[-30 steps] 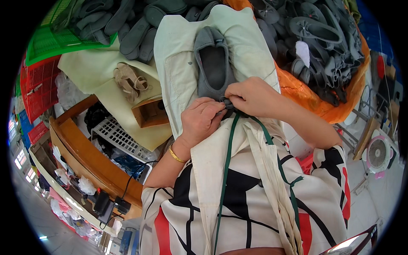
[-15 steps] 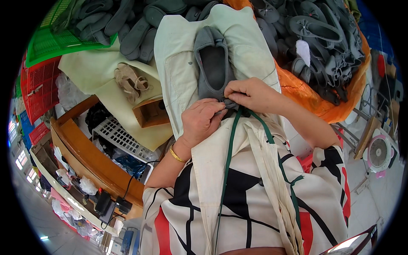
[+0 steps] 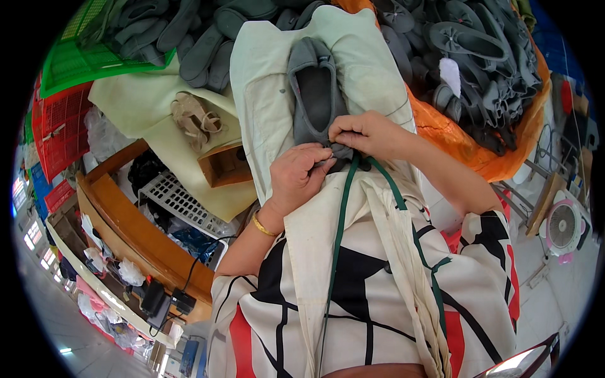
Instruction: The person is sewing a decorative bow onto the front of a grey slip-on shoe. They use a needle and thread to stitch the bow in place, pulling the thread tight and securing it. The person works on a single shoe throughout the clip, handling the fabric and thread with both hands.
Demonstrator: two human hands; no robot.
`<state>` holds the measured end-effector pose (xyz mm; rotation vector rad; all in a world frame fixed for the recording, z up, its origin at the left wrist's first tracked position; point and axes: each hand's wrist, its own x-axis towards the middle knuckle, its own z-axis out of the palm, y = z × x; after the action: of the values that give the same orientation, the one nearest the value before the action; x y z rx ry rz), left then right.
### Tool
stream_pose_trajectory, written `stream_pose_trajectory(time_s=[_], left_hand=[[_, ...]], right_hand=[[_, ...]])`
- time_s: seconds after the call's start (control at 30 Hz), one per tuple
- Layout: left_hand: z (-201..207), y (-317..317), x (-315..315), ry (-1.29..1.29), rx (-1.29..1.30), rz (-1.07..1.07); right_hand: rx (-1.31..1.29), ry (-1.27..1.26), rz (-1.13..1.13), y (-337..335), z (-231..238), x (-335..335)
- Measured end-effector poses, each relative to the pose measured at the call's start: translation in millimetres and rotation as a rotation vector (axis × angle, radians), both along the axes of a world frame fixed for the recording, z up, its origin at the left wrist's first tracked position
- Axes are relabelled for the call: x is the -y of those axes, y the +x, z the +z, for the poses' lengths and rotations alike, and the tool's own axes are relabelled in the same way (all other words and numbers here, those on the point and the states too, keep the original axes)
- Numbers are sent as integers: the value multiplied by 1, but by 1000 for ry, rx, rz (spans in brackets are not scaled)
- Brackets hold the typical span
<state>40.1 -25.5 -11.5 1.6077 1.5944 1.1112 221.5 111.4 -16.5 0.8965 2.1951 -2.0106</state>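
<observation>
A dark grey fabric shoe [image 3: 314,94] lies on the pale cloth over my lap, its opening upward and its near end under my fingers. My left hand [image 3: 300,173] is closed on the crumpled near edge of the shoe, thumb and fingertips pinched together. Just right of it, my right hand [image 3: 368,135] is closed in a pinch over the same edge. What sits between the right fingertips is too small to make out. The pale apron [image 3: 318,252] with green ties hangs below both hands.
Many grey shoes fill an orange sack [image 3: 435,138] at the far right. More lie at the far left by a green basket [image 3: 69,69]. Beige sandals [image 3: 192,120], a wooden box [image 3: 220,169] and a curved wooden piece [image 3: 145,227] stand left. A fan [image 3: 563,225] is at right.
My right hand has shifted slightly up and left along the shoe's edge. My left hand stays almost in place, still holding the shoe.
</observation>
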Motion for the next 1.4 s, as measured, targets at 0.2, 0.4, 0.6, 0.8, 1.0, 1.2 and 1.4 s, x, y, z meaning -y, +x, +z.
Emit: stream_pose_trajectory(time_s=[0.2, 0.4, 0.6, 0.8, 1.0, 1.2, 1.4], left_hand=[[-4, 2, 2, 49, 5, 35], [-4, 3, 3, 47, -4, 49], [-4, 3, 3, 34, -3, 47], [-5, 4, 3, 48, 5, 50], [-7, 3, 5, 31, 20, 46], [1, 3, 5, 124, -189, -25], [4, 2, 6, 224, -381, -61]], right_hand=[[-9, 32, -13, -2, -2, 4], [-50, 6, 12, 3, 0, 1], [-69, 26, 60, 6, -3, -1], [-60, 8, 27, 3, -7, 0], [32, 80, 27, -7, 1, 5], [145, 249, 2, -30, 22, 11], [200, 749, 188, -29, 44, 4]])
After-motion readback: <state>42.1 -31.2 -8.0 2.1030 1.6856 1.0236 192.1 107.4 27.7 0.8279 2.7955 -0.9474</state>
